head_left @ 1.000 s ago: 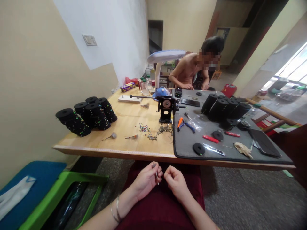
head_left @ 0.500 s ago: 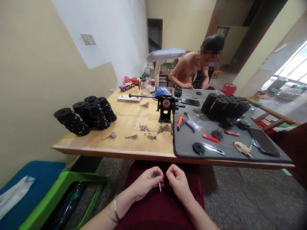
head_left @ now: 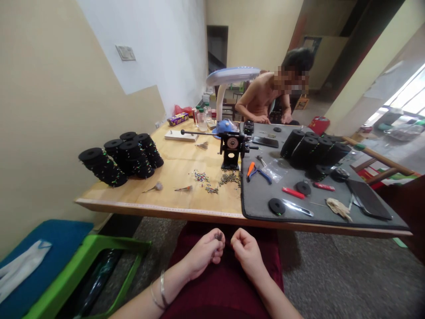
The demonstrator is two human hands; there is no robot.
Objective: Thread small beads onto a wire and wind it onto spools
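My left hand (head_left: 202, 253) is pinched shut on a tiny dark item (head_left: 218, 237) at the fingertips, too small to name. My right hand (head_left: 246, 253) sits a few centimetres to its right, fingers curled together, with nothing visible in them. Both hands are above my dark red lap cloth (head_left: 222, 292), below the front edge of the wooden table (head_left: 172, 197). Loose coloured beads (head_left: 200, 176) and small dark metal pieces (head_left: 229, 179) lie on the table, beyond reach of my fingertips.
A grey mat (head_left: 262, 208) holds orange-handled pliers (head_left: 255, 172) and black spools (head_left: 303, 150). More beaded black spools (head_left: 133, 155) stack at the left. A hand-crank winder (head_left: 232, 144) stands at the mat's edge. A shirtless person (head_left: 259, 99) works across the table.
The thin white stem showing below my left fingers earlier is now out of sight, with only a tiny dark tip showing. My hands stay close together over my lap.
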